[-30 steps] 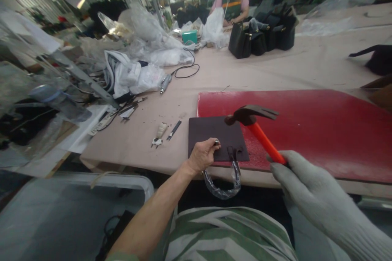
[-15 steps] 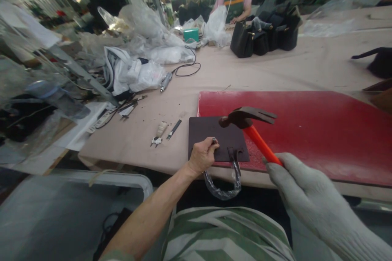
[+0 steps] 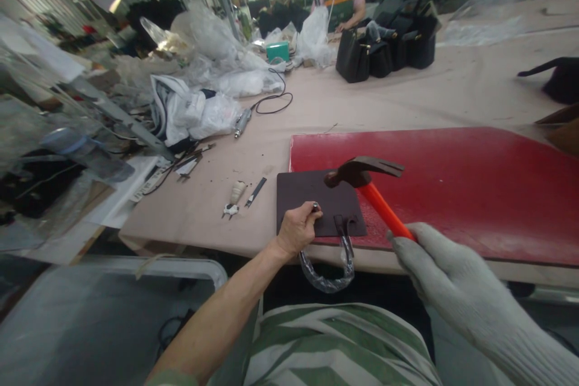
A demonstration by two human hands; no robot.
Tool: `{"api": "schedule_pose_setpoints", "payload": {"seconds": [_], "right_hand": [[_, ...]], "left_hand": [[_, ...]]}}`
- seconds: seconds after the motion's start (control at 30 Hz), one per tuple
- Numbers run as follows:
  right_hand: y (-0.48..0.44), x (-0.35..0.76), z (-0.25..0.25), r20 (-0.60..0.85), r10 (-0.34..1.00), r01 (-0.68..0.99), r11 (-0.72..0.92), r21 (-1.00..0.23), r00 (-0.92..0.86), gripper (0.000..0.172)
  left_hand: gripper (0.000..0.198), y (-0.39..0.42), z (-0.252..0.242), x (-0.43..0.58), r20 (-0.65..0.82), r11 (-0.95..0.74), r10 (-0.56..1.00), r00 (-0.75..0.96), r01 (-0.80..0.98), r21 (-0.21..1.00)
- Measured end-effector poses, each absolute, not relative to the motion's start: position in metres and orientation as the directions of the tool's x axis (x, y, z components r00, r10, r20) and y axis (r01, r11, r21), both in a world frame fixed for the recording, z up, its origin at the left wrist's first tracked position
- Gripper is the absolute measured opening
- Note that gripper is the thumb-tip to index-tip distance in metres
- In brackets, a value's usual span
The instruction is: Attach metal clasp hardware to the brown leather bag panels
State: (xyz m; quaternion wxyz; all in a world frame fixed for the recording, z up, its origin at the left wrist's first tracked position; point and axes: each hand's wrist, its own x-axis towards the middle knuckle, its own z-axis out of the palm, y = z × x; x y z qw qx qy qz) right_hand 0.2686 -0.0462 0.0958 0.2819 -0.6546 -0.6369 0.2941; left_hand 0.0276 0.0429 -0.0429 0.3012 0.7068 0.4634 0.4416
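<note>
Workshop table (image 3: 203, 205). Near edge of dark panel (image 3: 296, 190): handle (image 3: 328, 285), right end on panel, left end hidden. Left hand (image 3: 296, 229): fingers pinching metal piece (image 3: 315, 207) over panel. Right hand (image 3: 447, 271): fingers round hammer (image 3: 376, 199). Judged mid-step, unfinished.

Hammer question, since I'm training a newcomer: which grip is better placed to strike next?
Probably the right grip: it holds the hammer, while the left grip is busy pinching a small metal piece over the dark panel.
</note>
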Motion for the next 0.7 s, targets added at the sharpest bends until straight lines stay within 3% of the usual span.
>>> {"api": "schedule_pose_setpoints", "payload": {"seconds": [0.3, 0.47, 0.57, 0.7], "right_hand": [[-0.043, 0.265, 0.113, 0.048, 0.996, 0.743, 0.091, -0.663, -0.08, 0.032], [-0.042, 0.264, 0.098, -0.017, 0.995, 0.786, 0.066, -0.614, -0.098, 0.033], [-0.043, 0.266, 0.097, -0.028, 0.994, 0.789, 0.063, -0.611, -0.101, 0.031], [-0.048, 0.268, 0.11, 0.07, 0.995, 0.765, 0.099, -0.636, -0.071, 0.031]], "left_hand": [[0.01, 0.047, -0.038, 0.026, 0.318, -0.393, 0.915, 0.246, 0.377, 0.839], [0.01, 0.048, -0.04, 0.026, 0.322, -0.393, 0.915, 0.242, 0.366, 0.843], [0.011, 0.048, -0.043, 0.026, 0.367, -0.453, 0.889, 0.274, 0.414, 0.789], [0.014, 0.045, -0.046, 0.025, 0.419, -0.536, 0.844, 0.335, 0.491, 0.687]]}}
